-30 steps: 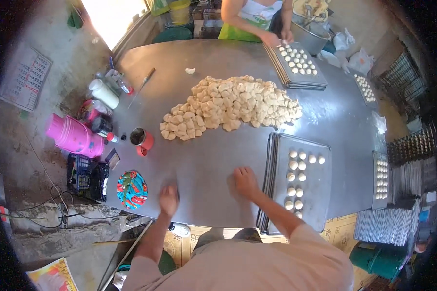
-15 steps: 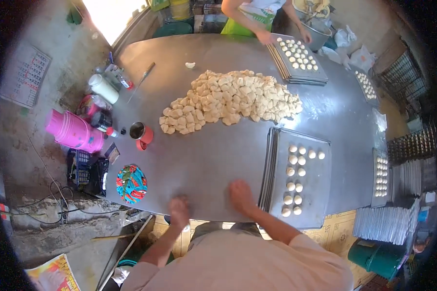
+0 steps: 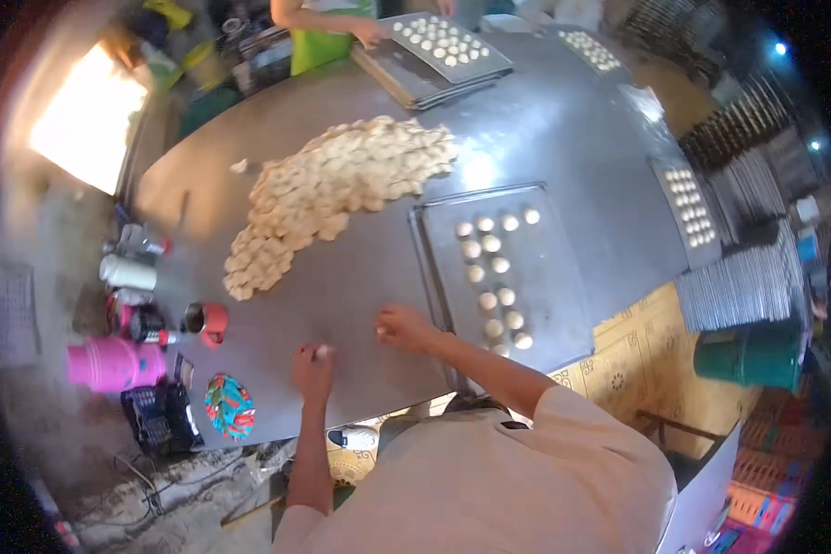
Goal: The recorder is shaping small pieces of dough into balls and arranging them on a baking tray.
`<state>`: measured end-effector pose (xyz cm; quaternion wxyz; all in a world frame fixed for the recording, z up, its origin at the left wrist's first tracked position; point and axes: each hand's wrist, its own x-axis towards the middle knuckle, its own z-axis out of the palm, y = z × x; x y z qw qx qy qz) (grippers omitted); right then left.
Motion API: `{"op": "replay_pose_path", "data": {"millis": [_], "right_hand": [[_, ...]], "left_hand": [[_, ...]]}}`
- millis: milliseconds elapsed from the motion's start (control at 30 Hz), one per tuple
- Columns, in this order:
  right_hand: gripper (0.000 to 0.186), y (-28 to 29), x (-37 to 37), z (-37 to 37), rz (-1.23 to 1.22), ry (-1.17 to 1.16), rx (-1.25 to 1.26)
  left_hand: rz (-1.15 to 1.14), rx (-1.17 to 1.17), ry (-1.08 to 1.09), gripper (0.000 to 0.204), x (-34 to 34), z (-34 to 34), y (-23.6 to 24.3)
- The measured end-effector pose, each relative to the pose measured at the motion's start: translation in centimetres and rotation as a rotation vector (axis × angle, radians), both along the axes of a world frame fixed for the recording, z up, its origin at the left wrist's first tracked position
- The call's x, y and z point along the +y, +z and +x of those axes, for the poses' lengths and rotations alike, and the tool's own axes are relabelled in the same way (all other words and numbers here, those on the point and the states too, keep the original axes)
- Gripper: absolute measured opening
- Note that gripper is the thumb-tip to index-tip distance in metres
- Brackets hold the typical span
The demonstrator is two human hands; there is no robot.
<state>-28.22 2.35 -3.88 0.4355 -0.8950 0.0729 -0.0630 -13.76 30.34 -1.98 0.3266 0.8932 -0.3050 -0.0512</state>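
My left hand [image 3: 314, 372] is closed near the table's front edge, and a small pale dough ball [image 3: 322, 352] shows at its thumb and fingers. To its right, my right hand [image 3: 406, 329] is curled over the steel table [image 3: 360, 277], with a pale bit of dough at its fingertips, partly hidden by the fingers. Just right of that hand lies a stack of flat metal trays [image 3: 554, 268], with round dough balls in loose rows on the top one. Beyond both hands spreads a large heap of cut dough pieces [image 3: 332, 180].
At the left stand a red mug [image 3: 214, 323], pink buckets [image 3: 115, 364], a white bottle [image 3: 127, 272] and a floral cloth [image 3: 229, 406]. Across the table, another person's hand [image 3: 369, 33] touches a filled tray [image 3: 443, 44]. More trays of dough balls [image 3: 688, 208] line the right edge.
The view has turned, so the table appears slanted. Both my hands have moved from low on the table top; dough now shows in the left hand and at the right fingertips.
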Motion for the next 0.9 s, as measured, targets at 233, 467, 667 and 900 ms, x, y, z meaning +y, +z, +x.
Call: {"op": "replay_pose_path", "data": {"millis": [233, 467, 667, 900], "right_hand": [[0.028, 8.3, -16.3, -14.3, 0.037, -0.735, -0.340], [0.027, 5.5, -27.5, -20.2, -0.032, -0.675, -0.046], [0.035, 2.8, -31.5, -17.3, 0.016, -0.729, -0.095], [0.039, 3.3, -34.0, -16.7, -0.036, -0.553, -0.109]], "left_hand": [[-0.363, -0.102, -0.454, 0.032, -30.7, -11.8, 4.5], [-0.114, -0.365, -0.506, 0.030, -42.6, -18.7, 6.6], [-0.019, -0.267, -0.366, 0.027, -45.6, -16.2, 4.7], [0.135, -0.272, -0.437, 0.030, -48.2, -16.2, 5.7]]}}
